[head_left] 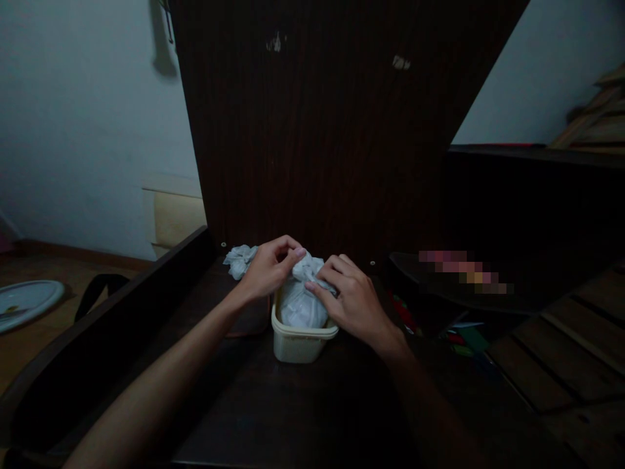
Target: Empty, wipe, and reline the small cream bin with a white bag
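Note:
A white plastic bag [303, 305], gathered at its top, sits inside a cream plastic tub [299, 346] on the dark wooden surface. My left hand [271, 266] pinches the bag's upper edge with thumb and forefinger from the left. On the other side, my right hand [349, 293] has its fingers closed on the bag's gathered right part. What fills the bag is hidden by the plastic. Behind my left wrist lies another crumpled white plastic bag [239, 262]. Partly covered by my left forearm, a flat dark brownish lid-like piece [251, 318] rests beside the tub.
A dark wooden panel [312, 143] rises upright behind the tub. Along the left runs a raised wooden side [110, 326]. At the right are a dark tray-like shape [424, 280] and small coloured items [463, 339]. A white oval object [29, 301] lies on the floor at far left.

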Available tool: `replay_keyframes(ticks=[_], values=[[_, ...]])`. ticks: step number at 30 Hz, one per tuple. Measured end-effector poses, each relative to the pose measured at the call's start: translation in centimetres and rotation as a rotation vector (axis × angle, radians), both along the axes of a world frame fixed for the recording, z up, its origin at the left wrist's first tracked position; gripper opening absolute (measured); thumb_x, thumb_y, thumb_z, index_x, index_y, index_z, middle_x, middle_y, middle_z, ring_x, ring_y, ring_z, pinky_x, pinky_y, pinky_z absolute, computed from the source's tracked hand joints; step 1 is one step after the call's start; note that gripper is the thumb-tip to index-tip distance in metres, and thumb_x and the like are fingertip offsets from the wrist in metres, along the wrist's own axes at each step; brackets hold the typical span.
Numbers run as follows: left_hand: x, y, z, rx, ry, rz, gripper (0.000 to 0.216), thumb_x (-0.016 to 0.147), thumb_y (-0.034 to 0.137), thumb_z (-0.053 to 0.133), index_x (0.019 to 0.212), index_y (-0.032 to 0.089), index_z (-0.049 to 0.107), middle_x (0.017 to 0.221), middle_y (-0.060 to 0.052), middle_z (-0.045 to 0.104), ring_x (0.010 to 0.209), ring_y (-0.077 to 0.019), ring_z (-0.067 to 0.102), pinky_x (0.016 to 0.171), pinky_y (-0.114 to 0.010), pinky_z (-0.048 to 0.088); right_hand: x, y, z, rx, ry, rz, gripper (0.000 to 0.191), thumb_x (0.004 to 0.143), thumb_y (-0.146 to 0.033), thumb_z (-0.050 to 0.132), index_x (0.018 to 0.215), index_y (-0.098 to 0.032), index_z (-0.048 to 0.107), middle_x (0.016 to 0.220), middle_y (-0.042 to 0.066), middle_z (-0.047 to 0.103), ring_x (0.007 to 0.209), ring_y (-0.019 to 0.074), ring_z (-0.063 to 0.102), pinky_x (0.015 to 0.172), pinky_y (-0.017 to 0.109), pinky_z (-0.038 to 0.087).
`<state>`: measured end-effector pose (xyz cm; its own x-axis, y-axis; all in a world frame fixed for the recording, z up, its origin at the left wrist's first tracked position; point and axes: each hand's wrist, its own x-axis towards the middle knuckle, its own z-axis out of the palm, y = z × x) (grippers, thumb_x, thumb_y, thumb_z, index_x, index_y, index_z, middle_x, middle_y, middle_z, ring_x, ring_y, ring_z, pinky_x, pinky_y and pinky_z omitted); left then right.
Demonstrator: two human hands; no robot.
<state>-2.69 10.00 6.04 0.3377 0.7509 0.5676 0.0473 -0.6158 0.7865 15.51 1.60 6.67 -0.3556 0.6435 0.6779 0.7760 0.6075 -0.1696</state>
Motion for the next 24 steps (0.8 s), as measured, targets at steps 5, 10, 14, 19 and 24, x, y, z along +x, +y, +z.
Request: replay_keyframes(ticks=[5, 10, 14, 19, 24], values=[[-0.7, 0.8, -0.5, 0.075, 0.063, 0.077, 0.020, 0.089, 0.035, 0.064, 0.081, 0.017, 0.067, 0.075, -0.001, 0.066, 0.071, -0.0149, 0.059, 0.065, -0.025, 0.043, 1.7, -0.1, 1.0, -0.041, 0.062, 0.249, 0.022, 0.093, -0.015, 0.070, 0.073, -0.020, 0.061, 0.081, 0.003, 0.062, 0.080, 0.0197, 0.053, 0.067, 0.033, 0.043], [-1.0, 1.2, -0.6, 0.107, 0.046, 0.098, 0.021, 0.090, 0.035, 0.064, 0.081, 0.017, 0.068, 0.076, -0.002, 0.067, 0.072, -0.0152, 0.060, 0.066, -0.025, 0.045, 3.3, 0.0, 1.6, -0.026, 0.170, 0.349, 0.021, 0.091, -0.017, 0.071, 0.072, -0.021, 0.065, 0.080, 0.003, 0.062, 0.079, 0.0192, 0.054, 0.067, 0.034, 0.044], [-1.3, 1.3, -0.5, 0.077, 0.034, 0.081, 0.021, 0.091, 0.036, 0.063, 0.082, 0.017, 0.065, 0.074, -0.001, 0.065, 0.068, -0.0138, 0.057, 0.060, -0.023, 0.043, 4.8, 0.0, 1.8, 0.001, 0.314, 0.404, 0.020, 0.092, -0.027, 0.073, 0.073, -0.022, 0.069, 0.082, 0.003, 0.063, 0.079, 0.0197, 0.058, 0.069, 0.035, 0.046], [-1.6, 1.3, -0.6, -0.004, -0.047, -0.011, 0.021, 0.092, 0.037, 0.065, 0.085, 0.018, 0.061, 0.067, 0.003, 0.061, 0.054, -0.0102, 0.052, 0.052, -0.022, 0.042, 6.0, 0.9, 1.5, -0.031, 0.642, 0.449, 0.031, 0.090, -0.046, 0.075, 0.072, -0.023, 0.066, 0.089, 0.003, 0.061, 0.079, 0.0168, 0.058, 0.064, 0.029, 0.047], [-1.7, 1.2, -0.7, -0.010, -0.130, -0.189, 0.023, 0.090, 0.038, 0.073, 0.089, 0.016, 0.065, 0.082, -0.003, 0.071, 0.070, -0.0138, 0.065, 0.064, -0.024, 0.053, 5.3, 3.7, 1.4, -0.241, 1.117, 0.345, 0.034, 0.082, -0.053, 0.080, 0.082, -0.026, 0.060, 0.072, -0.006, 0.055, 0.049, 0.0085, 0.042, 0.038, 0.020, 0.032]])
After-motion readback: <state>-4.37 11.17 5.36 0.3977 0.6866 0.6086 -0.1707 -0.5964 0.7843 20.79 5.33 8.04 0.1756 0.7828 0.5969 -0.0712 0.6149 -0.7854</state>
